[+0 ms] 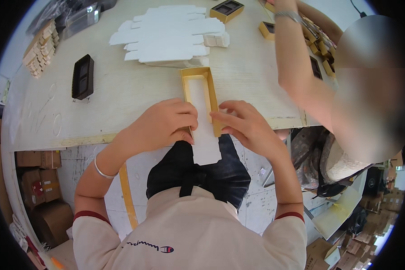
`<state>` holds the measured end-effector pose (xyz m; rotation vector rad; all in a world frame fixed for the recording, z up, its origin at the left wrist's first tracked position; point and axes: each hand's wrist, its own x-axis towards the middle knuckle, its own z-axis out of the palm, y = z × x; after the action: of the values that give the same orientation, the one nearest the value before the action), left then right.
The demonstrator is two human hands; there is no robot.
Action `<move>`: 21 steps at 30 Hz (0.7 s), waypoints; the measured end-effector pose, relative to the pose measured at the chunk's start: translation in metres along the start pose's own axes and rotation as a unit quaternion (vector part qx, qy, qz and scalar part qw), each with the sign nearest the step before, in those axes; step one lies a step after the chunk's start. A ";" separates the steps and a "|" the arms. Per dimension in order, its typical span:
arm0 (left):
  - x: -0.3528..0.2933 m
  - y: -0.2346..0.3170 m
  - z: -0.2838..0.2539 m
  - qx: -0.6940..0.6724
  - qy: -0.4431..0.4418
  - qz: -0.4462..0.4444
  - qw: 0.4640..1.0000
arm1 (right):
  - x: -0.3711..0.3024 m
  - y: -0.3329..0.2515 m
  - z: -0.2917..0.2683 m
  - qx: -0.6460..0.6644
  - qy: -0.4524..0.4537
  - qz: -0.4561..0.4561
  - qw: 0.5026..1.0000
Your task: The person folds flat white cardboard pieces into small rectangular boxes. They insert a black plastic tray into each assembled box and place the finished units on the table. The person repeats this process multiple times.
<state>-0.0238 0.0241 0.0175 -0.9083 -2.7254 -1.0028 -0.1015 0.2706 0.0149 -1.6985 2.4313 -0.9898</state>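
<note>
Partly folded, a narrow gold cardboard box (210, 90) with a white inside lies at the table's front edge. Its far end and side walls stand up, while the near end is a flat white flap reaching over my lap. Curled fingers of my left hand (166, 123) grip the left wall. My right hand (249, 126) pinches the right wall, its index finger on the upper edge and the thumb lower down. Beyond the box rests a stack of flat white box blanks (168, 33). To the left sits a black plastic tray insert (83, 77) with compartments.
A co-worker's arm (297, 67) reaches over the table at right, beside several gold boxes (321, 47). One gold box with a dark insert (227, 10) stands at the back. Folded card pieces (41, 47) are piled far left. Cartons (42, 184) sit under the table.
</note>
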 end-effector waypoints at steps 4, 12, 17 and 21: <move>0.000 -0.001 0.001 -0.015 0.029 -0.008 0.999 | 0.015 0.004 0.002 0.047 -0.012 -0.025 0.999; 0.006 0.013 0.027 -0.001 0.117 -0.086 0.989 | 0.016 -0.014 0.027 0.038 0.038 0.026 0.998; 0.000 0.008 0.028 -0.014 0.111 -0.090 0.990 | -0.002 -0.027 0.014 0.060 0.035 0.028 0.997; 0.001 0.006 0.021 -0.043 0.076 -0.088 0.992 | -0.009 -0.028 0.024 -0.055 0.061 -0.065 0.994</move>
<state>-0.0188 0.0414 0.0051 -0.5820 -2.6884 -1.1768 -0.0663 0.2608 0.0069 -1.9075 2.5224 -1.0211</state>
